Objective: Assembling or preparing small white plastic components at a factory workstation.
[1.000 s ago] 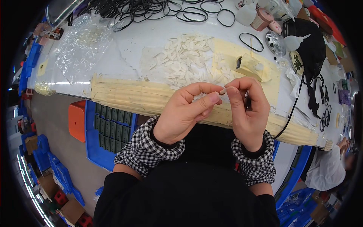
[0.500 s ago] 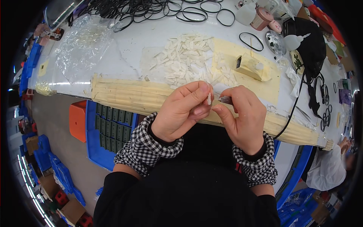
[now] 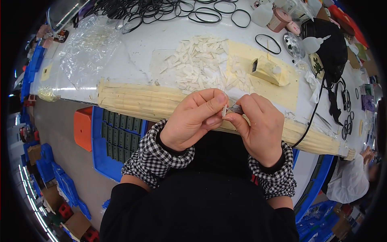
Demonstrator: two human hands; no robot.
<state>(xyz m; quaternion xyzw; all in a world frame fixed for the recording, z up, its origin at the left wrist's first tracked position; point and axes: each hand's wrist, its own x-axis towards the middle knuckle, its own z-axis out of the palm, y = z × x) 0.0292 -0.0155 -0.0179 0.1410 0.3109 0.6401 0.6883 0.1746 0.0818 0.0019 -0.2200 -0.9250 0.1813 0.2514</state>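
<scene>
My left hand (image 3: 193,119) pinches a small white plastic piece (image 3: 224,111) between thumb and fingers, just in front of the table's padded edge. My right hand (image 3: 258,125) is closed on a small grey metal tool (image 3: 235,109) whose tip touches the white piece. Both hands meet close together above my lap. Behind them on the white table (image 3: 161,40) lies a pile of several similar white plastic pieces (image 3: 201,64).
A yellowish padded strip (image 3: 137,101) runs along the table's edge. A cream block (image 3: 268,70) sits on a yellow mat. Black rubber rings (image 3: 161,8) lie at the back, clear plastic bags (image 3: 86,44) at left. A blue crate (image 3: 117,137) and orange box (image 3: 82,129) stand below. Another person (image 3: 350,181) is at right.
My right hand has swung in toward my left, bringing the grey tool's tip against the white piece. Both hands sit slightly lower and closer together.
</scene>
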